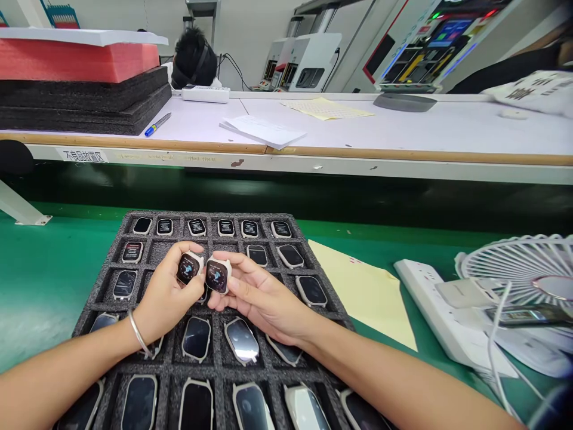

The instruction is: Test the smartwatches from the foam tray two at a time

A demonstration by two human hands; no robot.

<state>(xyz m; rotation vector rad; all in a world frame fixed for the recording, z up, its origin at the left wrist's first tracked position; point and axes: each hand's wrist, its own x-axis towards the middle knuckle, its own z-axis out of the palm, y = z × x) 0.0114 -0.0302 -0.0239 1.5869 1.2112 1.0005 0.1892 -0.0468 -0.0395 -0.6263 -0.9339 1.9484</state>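
My left hand (168,295) pinches a small white-cased smartwatch body (188,267) with a lit screen. Beside it my right hand (257,292) grips a second, similar watch body (218,276), also lit. The two watches nearly touch, held side by side over the middle of a black foam tray (152,249). The tray has pockets filled with several more watch bodies, some with dark screens, and the far row shows text. A silver bangle circles my left wrist.
The tray lies on a green mat (40,280). A yellow sheet (367,289), a white power strip (441,316) and a white fan (523,269) lie to the right. Beyond stands a white bench (403,128) with papers, a blue pen, stacked foam and machines. A person's dark-haired head (194,57) shows behind it.
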